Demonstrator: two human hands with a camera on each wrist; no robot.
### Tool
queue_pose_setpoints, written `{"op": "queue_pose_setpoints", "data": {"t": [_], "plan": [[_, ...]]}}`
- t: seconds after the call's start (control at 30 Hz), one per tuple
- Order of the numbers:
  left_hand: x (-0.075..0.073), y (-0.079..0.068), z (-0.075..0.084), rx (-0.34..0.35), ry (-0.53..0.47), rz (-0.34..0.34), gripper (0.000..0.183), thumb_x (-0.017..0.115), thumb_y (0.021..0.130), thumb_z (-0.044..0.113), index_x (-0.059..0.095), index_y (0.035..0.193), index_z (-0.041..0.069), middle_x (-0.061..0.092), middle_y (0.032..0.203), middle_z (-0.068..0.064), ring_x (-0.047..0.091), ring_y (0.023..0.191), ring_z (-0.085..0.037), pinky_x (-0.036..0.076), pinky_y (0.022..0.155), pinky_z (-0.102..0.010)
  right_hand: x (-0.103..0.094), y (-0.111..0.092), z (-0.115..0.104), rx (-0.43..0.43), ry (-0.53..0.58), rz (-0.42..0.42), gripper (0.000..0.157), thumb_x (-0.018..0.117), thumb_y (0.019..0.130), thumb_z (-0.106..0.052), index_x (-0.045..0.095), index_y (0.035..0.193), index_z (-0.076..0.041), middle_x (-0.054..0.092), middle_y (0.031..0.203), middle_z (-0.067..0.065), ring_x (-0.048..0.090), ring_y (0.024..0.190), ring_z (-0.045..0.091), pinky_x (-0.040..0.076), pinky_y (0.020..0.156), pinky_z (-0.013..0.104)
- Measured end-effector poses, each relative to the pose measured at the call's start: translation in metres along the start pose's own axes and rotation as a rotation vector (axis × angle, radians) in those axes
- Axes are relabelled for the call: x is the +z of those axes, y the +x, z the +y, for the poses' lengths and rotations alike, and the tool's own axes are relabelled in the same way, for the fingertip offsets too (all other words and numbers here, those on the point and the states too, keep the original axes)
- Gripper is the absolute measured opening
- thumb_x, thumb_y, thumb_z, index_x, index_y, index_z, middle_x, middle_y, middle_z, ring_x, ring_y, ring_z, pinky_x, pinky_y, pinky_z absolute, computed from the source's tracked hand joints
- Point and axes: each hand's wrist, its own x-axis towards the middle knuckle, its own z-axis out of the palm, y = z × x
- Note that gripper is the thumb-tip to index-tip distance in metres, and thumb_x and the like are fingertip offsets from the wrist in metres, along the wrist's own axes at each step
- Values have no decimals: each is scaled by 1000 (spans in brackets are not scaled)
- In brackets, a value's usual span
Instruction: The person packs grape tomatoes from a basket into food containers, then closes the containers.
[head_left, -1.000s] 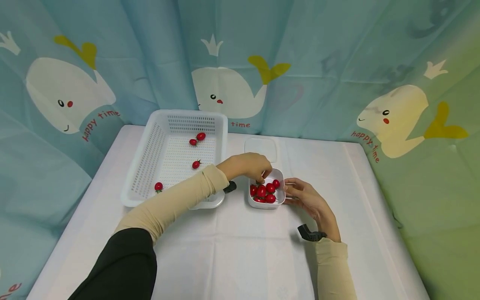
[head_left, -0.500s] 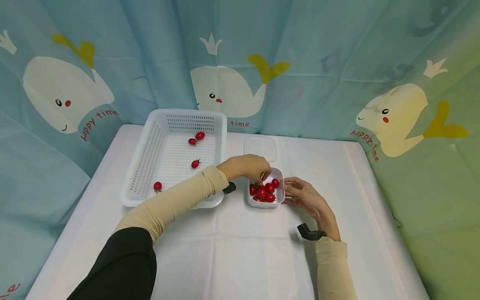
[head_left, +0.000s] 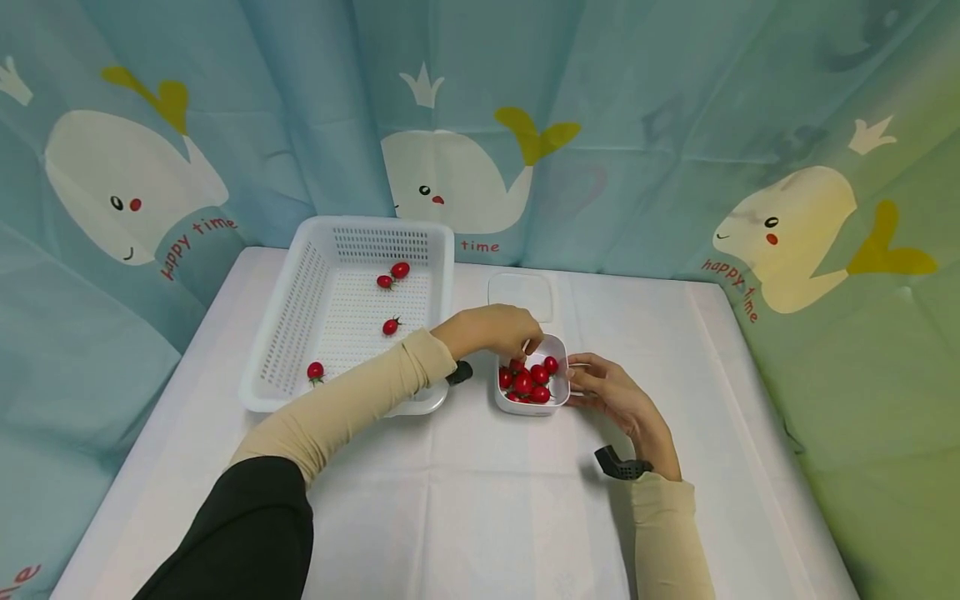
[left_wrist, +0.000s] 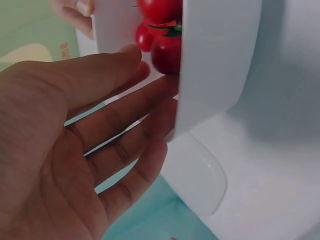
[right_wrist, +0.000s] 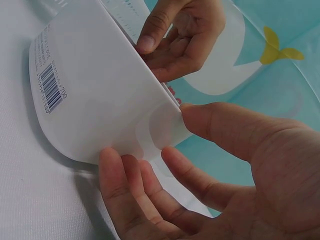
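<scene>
A small white plastic box holds several red cherry tomatoes. My left hand reaches over its left rim, fingertips inside near the back left. In the left wrist view its fingers are loosely bent, and I see no tomato between them. Beside the box's right wall rests my right hand. As the right wrist view shows, the thumb touches the rim and the other fingertips lie against the outer wall. A white perforated basket on the left contains several more tomatoes.
Behind the box lies a flat translucent lid. White cloth covers the table. A blue-green curtain with whale prints hangs along the back and both sides. My left forearm passes over the basket's front right corner.
My left hand dipped slightly into the box and has lifted a little. A tomato near the back left of the box now shows below its fingertips. My right hand has stayed in place.
</scene>
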Motion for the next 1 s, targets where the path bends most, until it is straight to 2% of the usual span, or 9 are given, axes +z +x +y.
{"op": "queue_pose_setpoints", "data": {"t": [0.3,0.57,0.7,0.9,1.0], "plan": [[-7,-11,-4,-22,-52,61,12,68,102,23,72,108,14,73,106,-1,66,93,-16,54,86,-34,2,1,0,18,6,22,48,61,105,-14,44,145,5,59,129,11,67,104,15,61,92,31],[-16,-32,-4,-18,-134,122,21,65,104,24,71,121,13,74,116,-3,67,105,-19,56,94,-37,2,0,-1,14,-8,18,50,60,105,-17,42,146,6,58,131,15,67,105,16,61,93,31],[-15,-42,-6,-26,-180,158,25,64,104,25,70,126,14,74,119,-2,67,109,-19,55,98,-38,2,0,0,11,-11,12,51,60,105,-17,42,147,7,58,131,15,67,106,17,61,94,32],[-11,-62,-7,-15,-230,249,21,66,103,23,70,123,16,75,115,-1,68,105,-18,55,95,-35,2,0,0,6,-5,17,52,62,105,-17,42,146,7,60,127,11,67,104,16,61,94,32],[-9,-72,-7,-6,-253,300,18,66,103,22,71,119,16,76,112,-1,69,102,-18,55,92,-34,2,-1,0,5,-5,16,52,61,105,-17,42,146,7,59,129,13,67,105,16,61,93,31]]}}
